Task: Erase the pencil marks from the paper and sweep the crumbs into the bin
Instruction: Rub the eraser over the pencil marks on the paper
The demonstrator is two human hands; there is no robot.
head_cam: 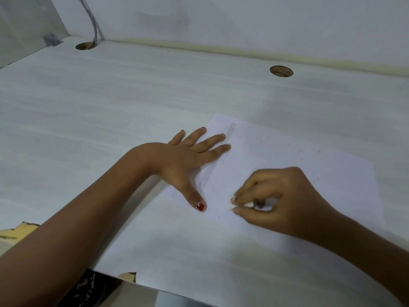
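So the paper (pixel 309 156) lies flat on the pale surface (pixel 110 96), turned at an angle. The left hand (pixel 186 156) is planted palm-down across its left edge, fingers straight and fanned out; the longer fingertips land on the sheet, the little finger stays off on the surface. Its thumb (pixel 200 206) is swung wide back toward the person, red polish on the nail, lying flat on the paper; the wrist is bent and the forearm comes in from the lower left. That grip is spread and holds nothing, it just presses the sheet down.

The right hand (pixel 283 196) sits on the lower middle of the paper, knuckles up, fingers curled under. Its grip is pinching a small white eraser (pixel 247 204) between thumb and forefinger; only the eraser's tip pokes out to the left, down against the sheet. The forearm comes in from the lower right.

Faint grey pencil marks (pixel 230 131) run in a long smudgy streak just right of the left fingertips, from near the top edge down toward the thumb; tiny dark crumbs (pixel 318 151) dot the right half of the sheet, too small to say more. Further back there's a round hole (pixel 281 71) in the surface at the right, and a second hole (pixel 86 45) in the back-left corner with a grey cable (pixel 94 23) going into it.
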